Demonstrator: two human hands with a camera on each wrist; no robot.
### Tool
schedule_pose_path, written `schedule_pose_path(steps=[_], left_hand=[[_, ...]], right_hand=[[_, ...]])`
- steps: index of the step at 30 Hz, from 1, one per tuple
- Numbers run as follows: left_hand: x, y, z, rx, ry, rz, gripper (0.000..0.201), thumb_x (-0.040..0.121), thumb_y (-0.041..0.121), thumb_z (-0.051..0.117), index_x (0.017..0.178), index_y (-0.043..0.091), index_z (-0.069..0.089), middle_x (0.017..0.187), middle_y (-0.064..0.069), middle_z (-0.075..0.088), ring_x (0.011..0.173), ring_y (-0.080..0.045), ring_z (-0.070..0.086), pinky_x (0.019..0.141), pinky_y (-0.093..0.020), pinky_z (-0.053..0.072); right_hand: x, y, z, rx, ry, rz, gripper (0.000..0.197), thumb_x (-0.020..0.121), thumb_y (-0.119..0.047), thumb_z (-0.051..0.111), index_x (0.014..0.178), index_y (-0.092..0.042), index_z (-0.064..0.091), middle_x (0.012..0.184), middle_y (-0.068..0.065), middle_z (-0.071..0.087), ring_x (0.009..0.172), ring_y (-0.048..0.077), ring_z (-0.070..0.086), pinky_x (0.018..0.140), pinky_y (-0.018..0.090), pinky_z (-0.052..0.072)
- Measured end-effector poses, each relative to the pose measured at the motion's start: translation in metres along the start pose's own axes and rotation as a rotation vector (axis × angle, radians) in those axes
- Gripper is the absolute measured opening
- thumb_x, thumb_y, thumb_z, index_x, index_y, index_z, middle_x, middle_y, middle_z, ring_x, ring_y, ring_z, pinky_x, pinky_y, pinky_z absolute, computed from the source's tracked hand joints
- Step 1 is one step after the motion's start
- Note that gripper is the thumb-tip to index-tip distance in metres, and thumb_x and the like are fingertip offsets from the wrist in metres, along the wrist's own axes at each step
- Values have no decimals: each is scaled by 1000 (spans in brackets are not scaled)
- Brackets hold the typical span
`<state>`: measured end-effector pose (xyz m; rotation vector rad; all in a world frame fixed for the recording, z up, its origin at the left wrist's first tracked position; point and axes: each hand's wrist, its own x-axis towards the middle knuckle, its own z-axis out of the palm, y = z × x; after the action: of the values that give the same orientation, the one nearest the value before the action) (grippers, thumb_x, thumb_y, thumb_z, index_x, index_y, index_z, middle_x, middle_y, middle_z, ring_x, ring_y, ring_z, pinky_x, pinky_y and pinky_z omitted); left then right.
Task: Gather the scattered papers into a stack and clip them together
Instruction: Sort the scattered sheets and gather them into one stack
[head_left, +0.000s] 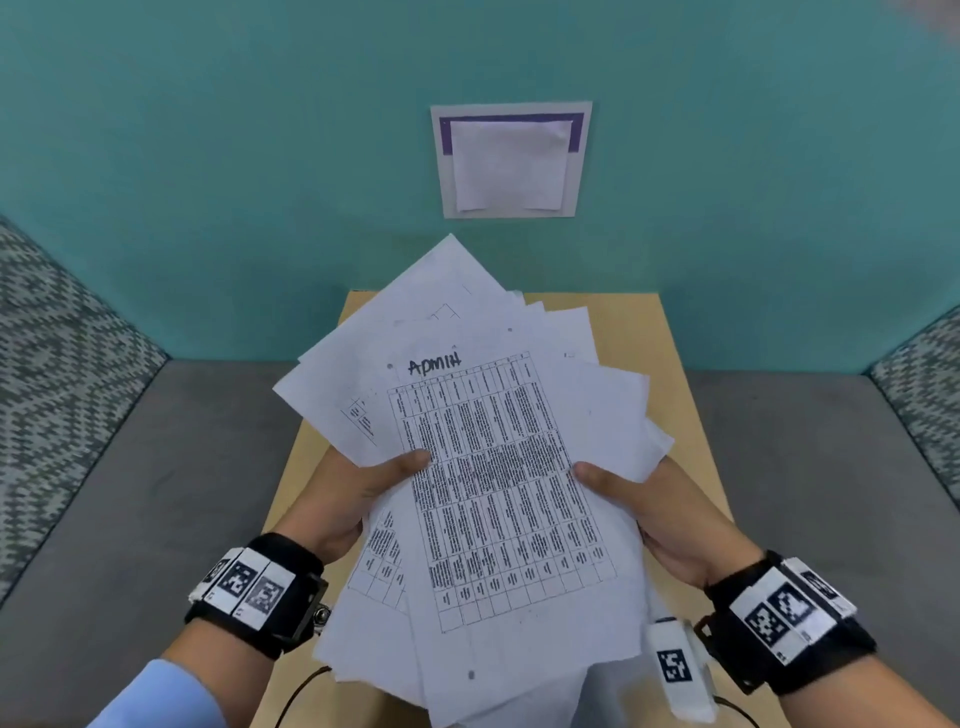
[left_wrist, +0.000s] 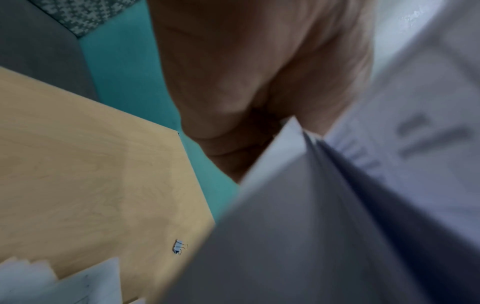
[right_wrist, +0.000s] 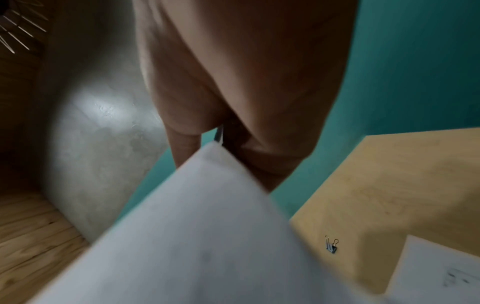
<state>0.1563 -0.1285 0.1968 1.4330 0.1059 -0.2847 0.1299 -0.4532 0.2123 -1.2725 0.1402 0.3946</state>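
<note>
White papers sit in both hands, held up over the table, nearest the head camera. Sheets are fanned, corners sticking out at the far end and on both sides, so not a square stack yet. Top sheet is a printed grid with handwriting above it.

Left hand: grip clamped on the left edge, thumb on top, fingers underneath. Right hand: same on the right edge, thumb on the top sheet. Both wrist views agree: sheet edges run into the pinch, though the pictures are blurred.

Step in hand, as I read it: squaring the pile. To do it well:
- loosen both pinches a bit so sheets can slide
- stand the pile on one edge and tap it on the table, then turn and tap an adjacent edge
- keep palms flat against the sides as guides
- don't squeeze while tapping, or the offset locks in

Further out, the binder clip lies on the bare wood, apart from the pile and untouched. Left wrist view also shows paper low at the frame's corner; can't tell if it's loose or part of the pile.

Beyond: teal wall with a sheet pinned up.
</note>
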Motion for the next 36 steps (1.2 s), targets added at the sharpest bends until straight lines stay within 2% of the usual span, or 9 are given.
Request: schedule_pose_path(steps=[7,11,15,19,22,25,30,33,36], left_hand=[[5,3,-7,-76,1,-47,59,91,3,80,146,12,61,145,-15,68,137,-39,62,120,-67,37],[5,14,-9,-26,68,9,28,94,7,77,122,6,73,114,-29,74,124,-60,61,118,-66,41],[-3,27,6,19,203,73,35,101,8,65,136,8,67,123,2,80,113,-20,77,96,-30,62],[0,21,0,-60,355,-25,44,82,34,87,116,8,79,118,-7,81,109,-26,77,113,-52,51],[-1,22,3,-11,356,6,30,95,21,77,122,7,75,114,3,82,113,-15,76,114,-54,49],[-3,22,5,-4,316,10,19,100,15,72,118,12,75,106,8,84,110,-7,74,113,-51,49],[5,16,3,68,348,102,25,96,14,76,116,29,73,115,17,80,109,1,73,100,-28,52],[9,14,1,77,380,121,27,101,8,67,128,14,70,112,11,77,99,-2,71,77,-12,56],[12,13,-1,50,422,90,26,102,7,65,128,7,69,112,3,78,89,-3,76,79,-21,63]], right_hand=[[7,-42,-16,31,26,70,48,85,-37,70,128,-15,72,124,12,78,103,24,78,84,43,66],[14,-70,-27,-149,73,-53,41,108,-36,45,122,-14,77,120,13,78,101,27,72,88,49,58],[12,-64,-22,-350,107,-223,31,107,-11,54,90,-4,79,76,10,71,63,22,63,59,33,55],[7,-45,-17,-230,184,-207,25,105,-12,57,96,-2,78,81,15,73,57,18,65,53,25,55],[9,-50,-20,5,198,-176,42,95,-43,62,110,-7,76,92,16,75,65,24,69,61,34,61],[13,-60,-18,-119,213,-231,33,78,-33,80,97,-7,75,77,11,69,60,21,66,59,33,60],[11,-49,-15,-147,255,-216,13,91,-1,74,82,-4,64,63,15,66,53,22,64,54,28,58],[4,-25,-15,-78,235,-105,18,92,0,72,81,-6,59,66,14,66,54,19,61,51,22,54],[-6,0,-16,-244,26,80,17,78,-4,81,90,1,70,81,21,73,65,20,66,63,28,59]])
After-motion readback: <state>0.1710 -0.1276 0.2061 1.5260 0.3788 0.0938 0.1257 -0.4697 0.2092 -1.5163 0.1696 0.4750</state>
